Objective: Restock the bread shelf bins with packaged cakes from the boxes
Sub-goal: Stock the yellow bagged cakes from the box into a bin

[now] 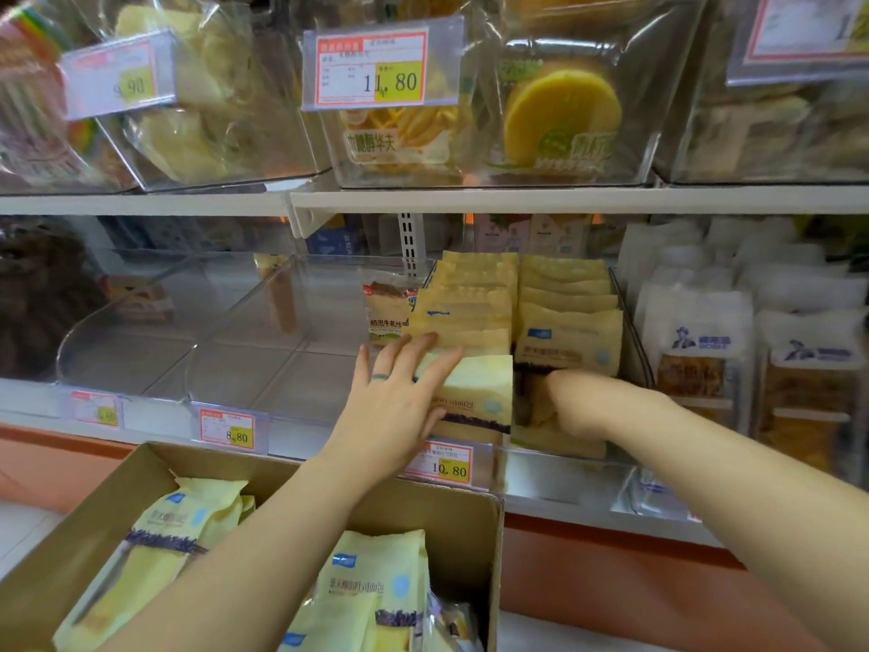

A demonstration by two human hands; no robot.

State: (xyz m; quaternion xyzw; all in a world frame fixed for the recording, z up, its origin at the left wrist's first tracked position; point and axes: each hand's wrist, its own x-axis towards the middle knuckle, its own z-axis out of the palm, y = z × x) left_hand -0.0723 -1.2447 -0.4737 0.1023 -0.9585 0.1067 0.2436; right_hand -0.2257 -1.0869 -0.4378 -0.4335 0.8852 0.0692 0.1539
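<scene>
At the lower shelf, the person's left hand (395, 392) reaches forward from above the cardboard box (489, 548). The forearm is straight and the fingers are long and close together, laid flat over the top edge of the front cake packet (479, 392). The thumb is out of sight, and a ring shows on one finger. The right arm enters from the lower right. The right hand (569, 390) sits low beside that packet, blurred and mostly hidden, so I cannot tell whether it grasps anything.

The front cake packet is pale yellow with a dark purple band near its base and a small round blue mark. It stands upright at the front of the clear bin (635, 350), just above the price tag (444, 465) reading 10.80. Behind it, two rows of like packets (564, 294) stand close together, leaning back toward the rear of the bin. More yellow packets (376, 595) lie in the box below.

On the right, the bin's clear wall parts the yellow rows from white-topped bags (696, 341). To the left, a brown-printed packet (388, 317) stands just beside the rows, and past it the neighbouring bins (197, 331) show their floors. Overhead, the upper shelf edge (517, 200) runs well above the packet tops.
</scene>
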